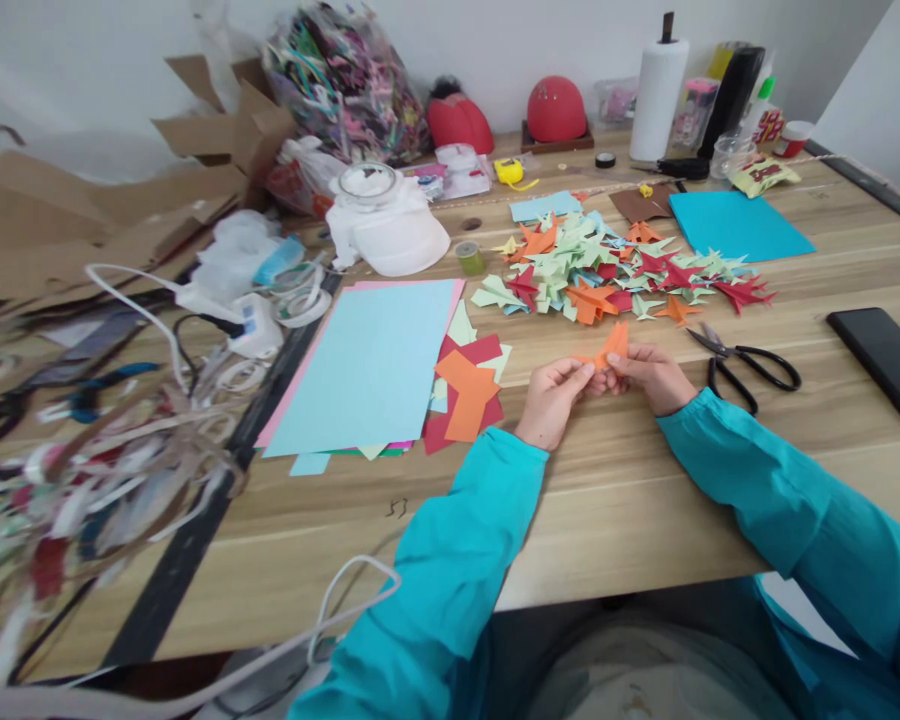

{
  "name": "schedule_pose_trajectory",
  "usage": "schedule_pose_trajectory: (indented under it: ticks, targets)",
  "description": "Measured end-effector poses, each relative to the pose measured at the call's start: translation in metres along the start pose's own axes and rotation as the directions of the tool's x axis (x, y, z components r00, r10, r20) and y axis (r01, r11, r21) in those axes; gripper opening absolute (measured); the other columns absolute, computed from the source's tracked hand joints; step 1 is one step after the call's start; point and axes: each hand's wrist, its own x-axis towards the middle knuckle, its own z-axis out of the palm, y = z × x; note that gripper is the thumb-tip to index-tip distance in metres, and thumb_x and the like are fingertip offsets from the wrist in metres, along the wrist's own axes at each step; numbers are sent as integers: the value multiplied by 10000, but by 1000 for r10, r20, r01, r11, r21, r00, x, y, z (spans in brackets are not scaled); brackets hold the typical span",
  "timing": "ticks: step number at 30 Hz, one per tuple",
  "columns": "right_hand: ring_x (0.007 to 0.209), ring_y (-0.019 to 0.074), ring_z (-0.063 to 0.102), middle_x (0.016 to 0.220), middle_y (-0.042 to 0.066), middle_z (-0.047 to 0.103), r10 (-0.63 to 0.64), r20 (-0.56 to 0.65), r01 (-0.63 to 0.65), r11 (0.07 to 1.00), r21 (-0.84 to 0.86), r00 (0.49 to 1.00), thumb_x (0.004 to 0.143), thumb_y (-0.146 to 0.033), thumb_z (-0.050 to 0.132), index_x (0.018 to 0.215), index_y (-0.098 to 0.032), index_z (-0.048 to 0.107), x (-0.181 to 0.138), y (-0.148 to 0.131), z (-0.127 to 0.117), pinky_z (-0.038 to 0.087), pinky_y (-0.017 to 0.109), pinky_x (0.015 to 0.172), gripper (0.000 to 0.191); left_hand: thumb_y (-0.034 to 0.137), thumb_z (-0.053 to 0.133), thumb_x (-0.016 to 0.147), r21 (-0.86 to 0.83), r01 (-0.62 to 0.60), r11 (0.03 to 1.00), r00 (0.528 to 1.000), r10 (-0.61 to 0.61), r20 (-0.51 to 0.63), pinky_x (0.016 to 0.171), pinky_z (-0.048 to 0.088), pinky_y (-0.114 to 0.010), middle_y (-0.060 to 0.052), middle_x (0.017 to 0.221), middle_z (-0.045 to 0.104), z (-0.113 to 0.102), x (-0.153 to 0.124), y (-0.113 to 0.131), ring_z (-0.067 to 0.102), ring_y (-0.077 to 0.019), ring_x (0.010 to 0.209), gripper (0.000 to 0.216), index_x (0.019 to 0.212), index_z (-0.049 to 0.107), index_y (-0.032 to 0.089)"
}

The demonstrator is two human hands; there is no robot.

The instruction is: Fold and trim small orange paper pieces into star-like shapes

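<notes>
Between my two hands, above the wooden table, is a folded piece of orange paper (613, 344). My left hand (556, 398) pinches its left part between thumb and fingers. On its right side, my right hand (654, 374) grips it the same way. Just beyond lies a heap of folded paper shapes (581, 250) in pale green, orange, red and blue. Black-handled scissors (774, 368) rest open-bladed to the right of my right hand. Left of my left hand are loose orange paper pieces (468, 398) over red ones.
A stack of coloured sheets (367, 365), light blue on top, lies to the left. Bright blue paper (739, 225) is at the back right, a black phone (886, 360) at the right. Tangled strips and cables (142, 460) cover the far left. A paper towel roll (658, 100) stands behind.
</notes>
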Motion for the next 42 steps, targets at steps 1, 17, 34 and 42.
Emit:
schedule_pose_trajectory:
  ticks: [1, 17, 34, 42]
  targets:
    - [450, 75, 501, 519, 1, 588, 3, -9, -3, 1000, 1, 1000, 593, -487, 712, 557, -139, 603, 0, 0, 0, 381, 211, 455, 367, 310, 685, 674, -18, 3, 1000, 1000, -3, -4, 637, 463, -239, -32, 629, 632, 0, 0, 0, 584, -106, 613, 203, 663, 629, 116]
    - [480, 74, 513, 564, 14, 635, -51, 36, 53, 995, -82, 998, 633, -469, 695, 600, -145, 621, -2, 0, 3, 407, 203, 488, 334, 350, 670, 674, 208, -73, 975, 996, 84, -43, 628, 451, -257, -25, 640, 626, 0, -1, -2, 570, -106, 605, 235, 666, 598, 126]
    - [450, 75, 503, 585, 1, 626, -103, -119, 88, 989, -119, 988, 616, -489, 694, 697, -165, 620, 2, 7, 1, 400, 201, 427, 342, 296, 654, 678, 122, -190, 974, 959, 210, -188, 583, 482, -234, -23, 888, 599, -1, 1, 4, 597, -119, 687, 372, 1027, 549, 222]
    - [448, 78, 506, 575, 1, 627, -83, -117, 70, 990, -119, 990, 612, -507, 690, 714, -163, 627, 2, 7, 0, 406, 205, 431, 364, 275, 633, 704, 253, -216, 943, 959, 254, -127, 609, 500, -254, -34, 815, 610, 1, 0, 5, 596, -123, 654, 268, 952, 595, 179]
